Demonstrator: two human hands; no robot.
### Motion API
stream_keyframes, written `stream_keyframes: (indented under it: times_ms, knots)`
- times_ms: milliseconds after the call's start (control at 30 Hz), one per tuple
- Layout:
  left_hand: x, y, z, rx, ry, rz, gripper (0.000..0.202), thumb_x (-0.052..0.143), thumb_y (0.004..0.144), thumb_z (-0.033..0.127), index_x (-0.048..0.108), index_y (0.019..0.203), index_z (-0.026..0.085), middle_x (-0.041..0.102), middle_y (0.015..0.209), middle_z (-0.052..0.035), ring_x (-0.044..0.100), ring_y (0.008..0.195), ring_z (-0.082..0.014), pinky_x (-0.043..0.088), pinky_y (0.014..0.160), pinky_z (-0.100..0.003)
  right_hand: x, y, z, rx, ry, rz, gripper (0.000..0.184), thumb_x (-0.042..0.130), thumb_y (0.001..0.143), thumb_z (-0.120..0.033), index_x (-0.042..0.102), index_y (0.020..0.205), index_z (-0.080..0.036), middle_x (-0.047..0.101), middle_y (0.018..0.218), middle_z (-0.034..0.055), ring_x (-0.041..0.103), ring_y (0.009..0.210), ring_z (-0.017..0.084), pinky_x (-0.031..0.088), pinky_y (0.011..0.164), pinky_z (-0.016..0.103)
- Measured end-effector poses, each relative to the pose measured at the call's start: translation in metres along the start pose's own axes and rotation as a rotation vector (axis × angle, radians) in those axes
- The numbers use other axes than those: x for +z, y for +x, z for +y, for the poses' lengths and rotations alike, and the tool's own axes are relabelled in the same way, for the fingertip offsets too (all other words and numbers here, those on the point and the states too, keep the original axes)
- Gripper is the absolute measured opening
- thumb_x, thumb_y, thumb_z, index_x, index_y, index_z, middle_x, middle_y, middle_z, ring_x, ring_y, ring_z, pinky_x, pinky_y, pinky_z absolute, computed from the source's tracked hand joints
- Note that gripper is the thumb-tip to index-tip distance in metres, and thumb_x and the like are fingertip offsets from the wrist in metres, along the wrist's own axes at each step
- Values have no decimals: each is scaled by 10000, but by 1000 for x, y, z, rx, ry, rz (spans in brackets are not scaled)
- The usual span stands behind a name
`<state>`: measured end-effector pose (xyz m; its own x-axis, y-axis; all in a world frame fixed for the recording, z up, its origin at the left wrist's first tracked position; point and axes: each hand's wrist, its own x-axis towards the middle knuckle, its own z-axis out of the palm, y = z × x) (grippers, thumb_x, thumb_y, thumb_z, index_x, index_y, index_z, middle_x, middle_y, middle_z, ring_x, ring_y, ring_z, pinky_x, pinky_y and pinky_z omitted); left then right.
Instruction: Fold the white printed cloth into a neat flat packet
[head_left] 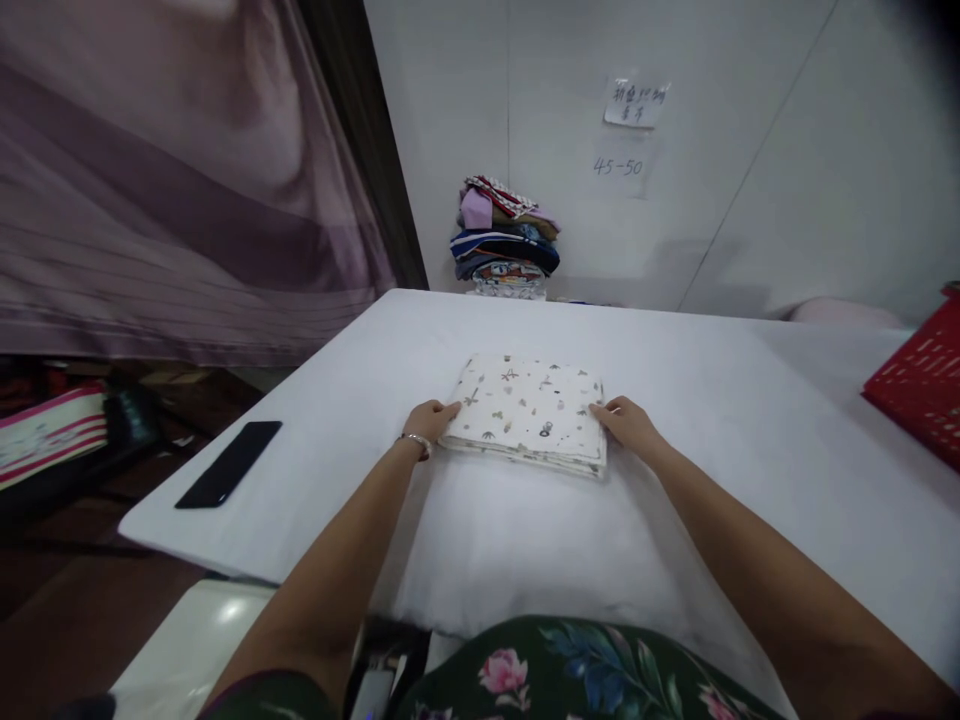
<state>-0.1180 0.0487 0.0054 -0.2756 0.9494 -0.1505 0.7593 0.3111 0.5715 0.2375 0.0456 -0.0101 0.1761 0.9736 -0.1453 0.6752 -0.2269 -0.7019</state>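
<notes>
A folded white cloth [529,408] with small brown and grey prints lies on the white table [517,540], its layers stacked in a flat rectangle. My left hand [430,419] grips the cloth's left edge, thumb on top and the other fingers curled at the side. At the right edge, my right hand [628,424] pinches the cloth in the same way. A bracelet [418,443] circles my left wrist. The undersides of the fingers are partly hidden.
A black phone [229,464] lies near the table's left edge. Folded clothes [506,235] are piled against the wall beyond the far edge. A red basket [919,380] stands at the right. A purple curtain [165,180] hangs at the left.
</notes>
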Motion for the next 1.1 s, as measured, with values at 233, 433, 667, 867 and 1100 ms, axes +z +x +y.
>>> stream_keyframes:
  times_ms: [233, 433, 667, 867, 1100]
  knots:
    - [-7, -30, -6, 65, 76, -54, 478, 430, 680, 651, 452, 518, 202, 444, 510, 19, 444, 541, -137, 300, 507, -248, 4, -53, 3, -18, 41, -77, 393, 505, 736, -564, 494, 848, -187, 593, 598, 1, 534, 533, 138, 360, 501, 232]
    - [-5, -31, -4, 80, 137, -37, 479, 440, 671, 631, 394, 468, 199, 381, 452, 22, 388, 485, -121, 245, 473, -250, 3, -72, -2, -27, 92, -60, 389, 494, 734, -562, 473, 629, -188, 531, 537, -20, 458, 495, 108, 326, 485, 224]
    - [-4, -34, -4, 87, 168, -9, 491, 402, 683, 642, 406, 478, 196, 411, 450, 11, 413, 483, -130, 256, 480, -251, -6, -71, 8, -163, 346, -41, 237, 489, 749, -378, 591, 808, -172, 499, 591, -31, 419, 490, 97, 365, 502, 231]
    - [-4, -28, -4, 62, 198, -30, 489, 403, 678, 654, 428, 497, 200, 471, 493, -5, 461, 535, -157, 296, 512, -256, -9, -71, 13, -466, 6, -85, 259, 508, 767, -233, 663, 974, -251, 576, 814, 12, 514, 645, 117, 410, 633, 250]
    - [-3, -30, -4, 71, 192, -7, 468, 406, 675, 635, 409, 489, 206, 427, 463, 10, 443, 522, -152, 294, 510, -255, -12, -63, 5, -685, -386, -103, 261, 470, 844, -218, 651, 1023, -274, 590, 917, 27, 558, 744, 136, 394, 640, 237]
